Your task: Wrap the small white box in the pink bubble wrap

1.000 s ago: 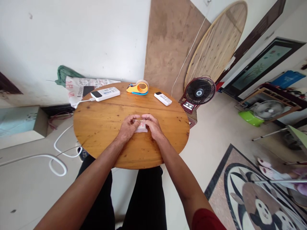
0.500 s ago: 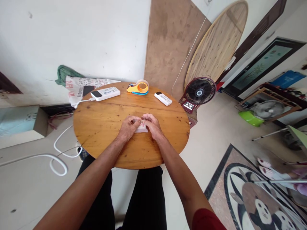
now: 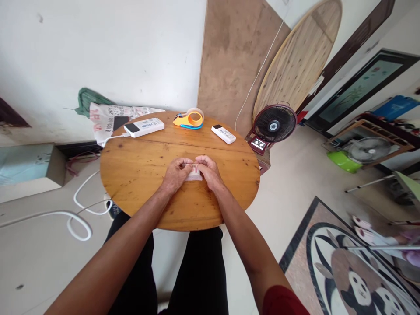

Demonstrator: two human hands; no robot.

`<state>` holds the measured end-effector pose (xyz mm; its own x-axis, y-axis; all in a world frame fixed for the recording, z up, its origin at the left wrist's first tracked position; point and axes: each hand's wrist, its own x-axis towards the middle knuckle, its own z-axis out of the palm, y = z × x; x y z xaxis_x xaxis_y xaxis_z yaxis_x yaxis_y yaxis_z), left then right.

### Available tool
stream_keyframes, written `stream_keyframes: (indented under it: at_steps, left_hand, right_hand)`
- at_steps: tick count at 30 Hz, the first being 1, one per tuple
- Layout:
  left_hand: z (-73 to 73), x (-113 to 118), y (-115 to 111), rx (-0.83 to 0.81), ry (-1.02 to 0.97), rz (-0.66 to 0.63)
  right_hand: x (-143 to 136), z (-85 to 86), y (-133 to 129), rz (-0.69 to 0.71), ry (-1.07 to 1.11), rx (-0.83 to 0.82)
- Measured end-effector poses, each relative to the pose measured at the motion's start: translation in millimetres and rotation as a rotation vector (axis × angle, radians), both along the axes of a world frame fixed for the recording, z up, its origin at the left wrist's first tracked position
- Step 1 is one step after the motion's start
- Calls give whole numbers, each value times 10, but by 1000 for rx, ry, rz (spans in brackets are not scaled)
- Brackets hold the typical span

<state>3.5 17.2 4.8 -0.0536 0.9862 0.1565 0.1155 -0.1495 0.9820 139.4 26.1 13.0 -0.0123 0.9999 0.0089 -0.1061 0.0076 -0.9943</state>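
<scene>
A small whitish packet with reddish print point(image 3: 194, 175) is held low over the middle of the round wooden table point(image 3: 131, 166). My left hand point(image 3: 177, 175) pinches its left side, with thumb and fingers closed at the upper edge. On the other side my right hand point(image 3: 208, 172) grips its right upper corner, thumb on top. The fingertips of both hands are close together and hide the far part of the packet.
Along the table's far side are a white device with a cable point(image 3: 144, 127), an orange tape dispenser point(image 3: 188, 119) and a smaller white device point(image 3: 223, 134). A black fan point(image 3: 274, 124) stands beyond the right edge.
</scene>
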Motion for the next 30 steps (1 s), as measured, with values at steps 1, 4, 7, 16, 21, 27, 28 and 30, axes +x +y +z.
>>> stream_keyframes:
  at_steps: [1, 4, 7, 16, 21, 27, 28, 30]
  left_hand:
    - [1, 0, 0, -5, 18, 12]
    - [-2, -6, 4, 1, 86, 17]
    - [-10, -13, 7, 31, 119, -9]
    - [12, -10, -17, 26, 46, -9]
    - [3, -17, -11, 11, 51, 12]
    - [7, -18, -17, 35, 43, -51]
    - [7, -16, -20, 34, 28, -52]
    - [1, -13, -24, 24, -6, -46]
  right_hand:
    - [1, 3, -1, -1, 0, 0]
    - [6, 7, -2, 0, -3, -3]
    - [12, 3, 2, 7, -9, -6]
    - [14, 46, -23, 22, 19, -7]
    - [9, 55, -32, 7, 22, 14]
    - [21, 34, -24, 13, -8, 21]
    - [24, 31, -24, 12, -7, 22]
    - [26, 23, -21, 6, 5, 23]
